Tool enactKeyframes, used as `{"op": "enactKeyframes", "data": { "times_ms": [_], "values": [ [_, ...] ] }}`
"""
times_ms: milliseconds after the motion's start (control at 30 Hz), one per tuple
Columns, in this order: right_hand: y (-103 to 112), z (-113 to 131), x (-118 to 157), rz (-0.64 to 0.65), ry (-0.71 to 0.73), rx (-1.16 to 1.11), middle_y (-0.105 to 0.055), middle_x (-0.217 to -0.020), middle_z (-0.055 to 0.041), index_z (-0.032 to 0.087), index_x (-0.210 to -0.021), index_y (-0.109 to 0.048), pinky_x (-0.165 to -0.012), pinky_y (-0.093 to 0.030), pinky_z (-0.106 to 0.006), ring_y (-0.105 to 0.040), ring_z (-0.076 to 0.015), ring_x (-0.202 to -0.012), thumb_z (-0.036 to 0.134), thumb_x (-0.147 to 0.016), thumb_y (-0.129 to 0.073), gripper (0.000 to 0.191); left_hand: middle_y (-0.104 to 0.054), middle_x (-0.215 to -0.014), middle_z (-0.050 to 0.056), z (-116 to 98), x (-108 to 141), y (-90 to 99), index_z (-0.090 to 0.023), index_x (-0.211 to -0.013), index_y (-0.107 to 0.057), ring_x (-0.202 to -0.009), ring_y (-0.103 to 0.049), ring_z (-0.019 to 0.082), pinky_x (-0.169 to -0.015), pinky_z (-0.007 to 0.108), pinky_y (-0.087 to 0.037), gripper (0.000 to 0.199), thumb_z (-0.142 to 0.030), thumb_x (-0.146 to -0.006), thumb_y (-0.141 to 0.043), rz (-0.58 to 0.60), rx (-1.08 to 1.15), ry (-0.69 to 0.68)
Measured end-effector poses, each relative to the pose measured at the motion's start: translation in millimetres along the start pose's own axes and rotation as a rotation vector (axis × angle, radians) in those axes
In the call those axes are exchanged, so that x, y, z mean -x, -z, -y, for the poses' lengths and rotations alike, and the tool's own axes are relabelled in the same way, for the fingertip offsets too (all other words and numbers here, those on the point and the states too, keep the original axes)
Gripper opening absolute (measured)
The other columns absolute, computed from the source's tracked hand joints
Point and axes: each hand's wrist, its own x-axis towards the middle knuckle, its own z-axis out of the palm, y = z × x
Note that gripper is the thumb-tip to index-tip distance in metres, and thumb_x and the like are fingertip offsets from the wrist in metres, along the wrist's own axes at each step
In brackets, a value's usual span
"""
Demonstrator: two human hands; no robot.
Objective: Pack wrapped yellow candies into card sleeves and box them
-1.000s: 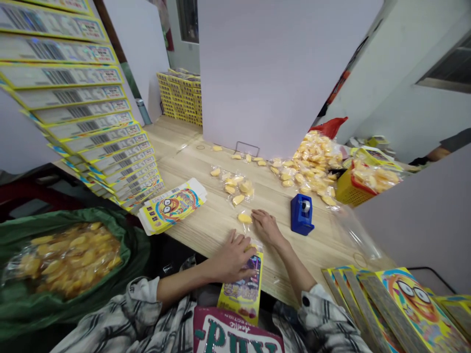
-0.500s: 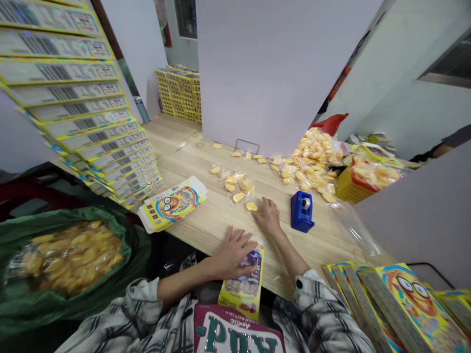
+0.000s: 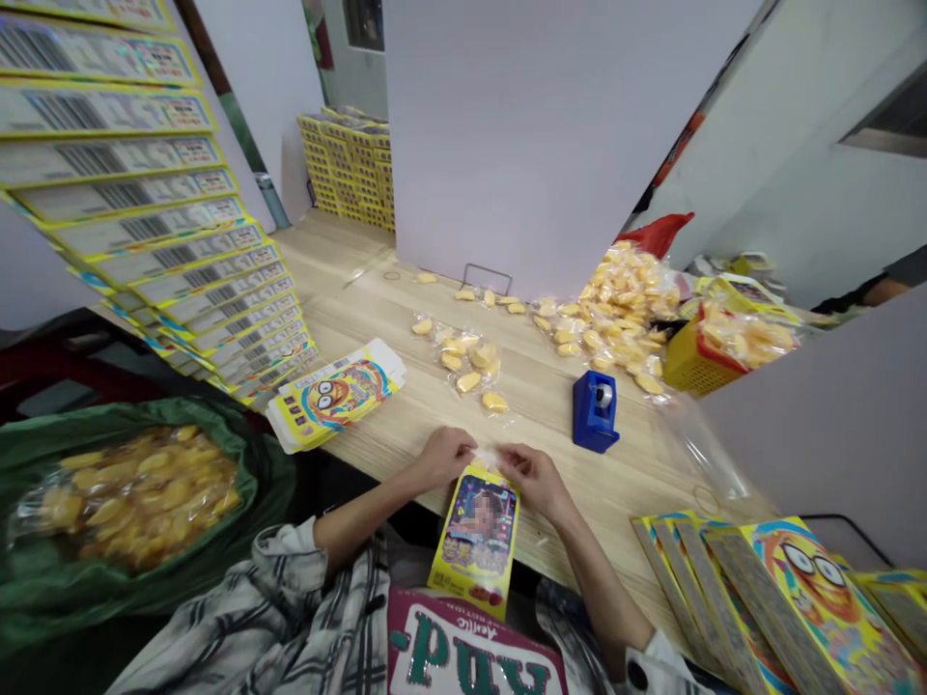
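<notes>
My left hand (image 3: 445,458) and my right hand (image 3: 525,478) meet at the top edge of a yellow printed snack pouch (image 3: 479,536), and their fingers seem to pinch it. A clear plastic film (image 3: 487,458) shows at the pouch's mouth, partly hidden by my fingers. The pouch stands tilted, with its lower end over the table's near edge. Just beyond my right hand lies a yellow snack piece (image 3: 494,403) in a loose spread of pieces and clear wrappers (image 3: 463,362) on the light wood table (image 3: 362,309).
A blue tape dispenser (image 3: 595,412) stands right of my hands. A flat stack of printed yellow cards (image 3: 337,394) lies at left, beside a green bag of yellow snacks (image 3: 137,497). Large printed boards (image 3: 797,608) lie at lower right. A heap of snacks (image 3: 623,304) rises at the back.
My hands have left the tabletop and come together on the pouch's top edge. The pouch now sits more fully in view, and the camera has shifted slightly.
</notes>
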Motion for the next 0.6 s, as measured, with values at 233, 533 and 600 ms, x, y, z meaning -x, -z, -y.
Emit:
{"op": "enactKeyframes", "data": {
  "times_ms": [233, 533, 600],
  "values": [
    [-1.4, 25.9, 19.4, 0.192, 0.100, 0.089, -0.068, -0.077, -0.0030, 0.019, -0.084, -0.073, -0.064, -0.045, -0.026, -0.059, -0.0174, -0.071, 0.039, -0.085, -0.057, 0.025, -0.052, -0.051, -0.001, -3.5, 0.1, 0.1, -0.013, -0.054, -0.063, -0.055, -0.045, 0.011, -0.056, 0.023, -0.032, 0.030, -0.031, -0.078, -0.057, 0.235, -0.025, -0.149],
    [-3.1, 9.6, 49.4, -0.472, 0.000, 0.188, -0.064, -0.094, -0.0106, 0.016, -0.098, -0.060, -0.079, -0.048, -0.041, -0.059, -0.0261, -0.089, 0.045, -0.077, -0.062, 0.035, -0.057, -0.097, 0.006, 1.1, 37.4, -2.1, -0.016, -0.107, -0.056, -0.076, -0.055, 0.017, -0.073, 0.032, -0.049, 0.042, -0.031, -0.069, -0.067, -0.181, 0.104, 0.066],
    [-5.8, 1.9, 57.5, -0.481, -0.023, 0.237, -0.063, -0.088, -0.0100, 0.017, -0.091, -0.060, -0.078, -0.047, -0.042, -0.058, -0.0265, -0.085, 0.049, -0.079, -0.059, 0.034, -0.059, -0.093, 0.006, 0.6, 41.1, -4.3, -0.016, -0.099, -0.059, -0.086, -0.056, 0.021, -0.081, 0.037, -0.048, 0.032, -0.031, -0.072, -0.066, -0.199, 0.072, 0.050]
  ]
}}
